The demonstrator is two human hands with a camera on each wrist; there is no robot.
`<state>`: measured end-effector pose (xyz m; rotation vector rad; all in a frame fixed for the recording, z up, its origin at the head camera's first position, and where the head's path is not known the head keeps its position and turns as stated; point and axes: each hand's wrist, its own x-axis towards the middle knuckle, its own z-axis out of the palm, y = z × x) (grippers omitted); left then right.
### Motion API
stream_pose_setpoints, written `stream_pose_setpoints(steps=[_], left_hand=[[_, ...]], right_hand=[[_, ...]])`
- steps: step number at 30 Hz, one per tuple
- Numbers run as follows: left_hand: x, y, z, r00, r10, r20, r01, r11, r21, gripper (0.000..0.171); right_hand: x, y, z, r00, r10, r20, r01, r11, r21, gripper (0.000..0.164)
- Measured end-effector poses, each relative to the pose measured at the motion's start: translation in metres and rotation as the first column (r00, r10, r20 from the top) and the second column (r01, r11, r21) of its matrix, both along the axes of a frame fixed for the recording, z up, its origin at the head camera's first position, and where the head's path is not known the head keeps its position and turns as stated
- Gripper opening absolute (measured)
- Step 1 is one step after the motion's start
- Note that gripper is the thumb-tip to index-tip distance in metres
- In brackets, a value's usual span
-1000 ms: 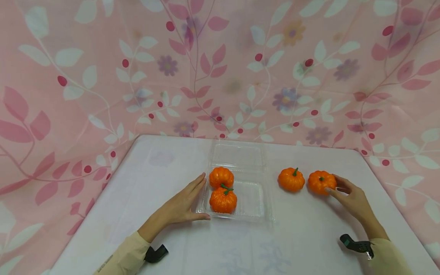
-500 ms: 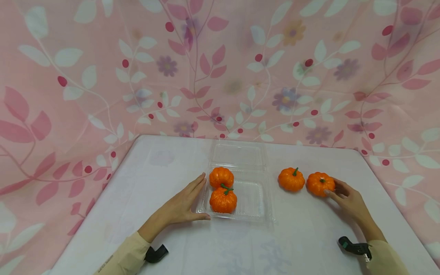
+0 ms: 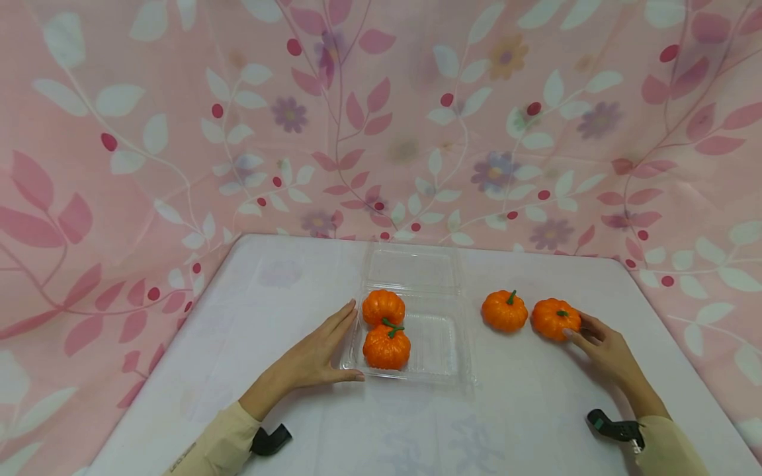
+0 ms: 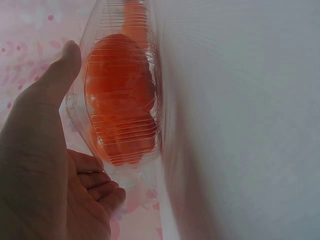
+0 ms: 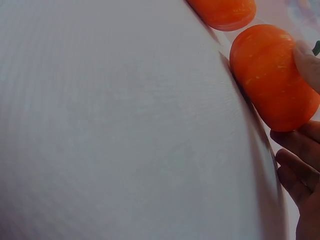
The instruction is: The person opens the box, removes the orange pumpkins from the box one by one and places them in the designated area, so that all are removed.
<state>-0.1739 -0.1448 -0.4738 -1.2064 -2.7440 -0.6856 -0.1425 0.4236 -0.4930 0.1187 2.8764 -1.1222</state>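
Note:
An open clear plastic clamshell box [image 3: 437, 344] stands mid-table, its lid [image 3: 411, 268] laid back. Two small orange pumpkins sit along its left side, a far one [image 3: 383, 307] and a near one [image 3: 387, 347], their green stems close together. My left hand [image 3: 318, 347] rests at the box's left side, thumb by the near corner, fingers straight along the wall. On the right, my right hand [image 3: 607, 347] holds another pumpkin [image 3: 553, 319] between thumb and fingers; in the right wrist view that pumpkin [image 5: 272, 77] is low over the tabletop or on it, I cannot tell which.
A fourth pumpkin [image 3: 504, 311] sits between the box and the held one, close beside the latter. White cloth covers the table [image 3: 476, 423]. A pink floral curtain [image 3: 417, 119] hangs behind the far edge.
My right hand has shifted slightly left and toward me with its pumpkin. That pumpkin's stem has turned and now points more to the right. My left hand and the box stay put.

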Motion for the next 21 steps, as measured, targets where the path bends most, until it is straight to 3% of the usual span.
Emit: stream_pose_setpoints(steps=[21], left_hand=[[0.0013, -0.0001, 0.0026, 1.000, 0.003, 0.012, -0.003, 1.000, -0.001, 0.118]], right_hand=[[0.0003, 0.0011, -0.0009, 1.000, 0.008, 0.015, -0.009, 0.999, 0.043, 0.077]])
